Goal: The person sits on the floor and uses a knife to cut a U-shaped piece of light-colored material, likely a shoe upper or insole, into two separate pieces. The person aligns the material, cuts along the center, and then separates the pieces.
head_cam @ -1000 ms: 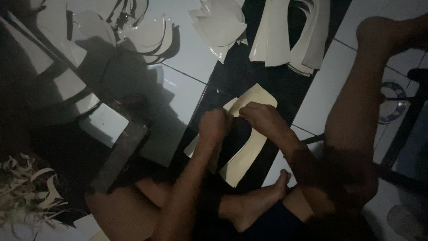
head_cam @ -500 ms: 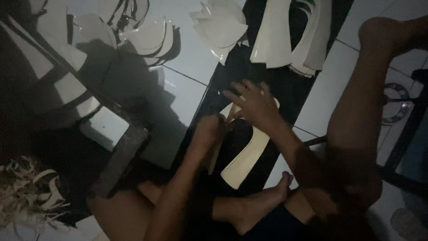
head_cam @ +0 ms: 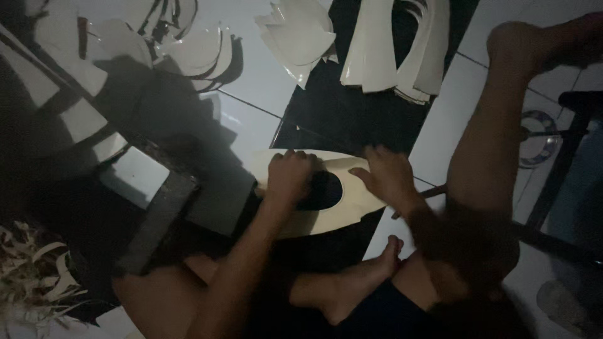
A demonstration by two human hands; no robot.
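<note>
Dim light, view from above onto a tiled floor (head_cam: pixel 264 94) of glossy white squares with thin dark grout lines; person sits on it, legs folded.

Cream sheet piece (head_cam: pixel 352 201): flat, thin, smooth, matte, boat-shaped with a pointed right end and a dark oval cutout near its middle. It lies on the floor in front of the person, partly over a black sheet (head_cam: pixel 352 119).

Left hand (head_cam: pixel 290 177): knuckles up, fingers curled together and pressed down on the piece's left half, at the cutout's edge. Can't tell if it grips a tool.

Right hand (head_cam: pixel 388 177): palm down on the right half, fingers spread apart and flat, holding nothing.

Bare foot (head_cam: pixel 352 285) just below the piece.

Around: stack of long curved cream strips (head_cam: pixel 392 47) top centre, fan of pointed cream pieces (head_cam: pixel 298 37) beside it, pale curled offcuts (head_cam: pixel 31 276) bottom left, dark rectangular slab (head_cam: pixel 157 220) left of the left forearm.
</note>
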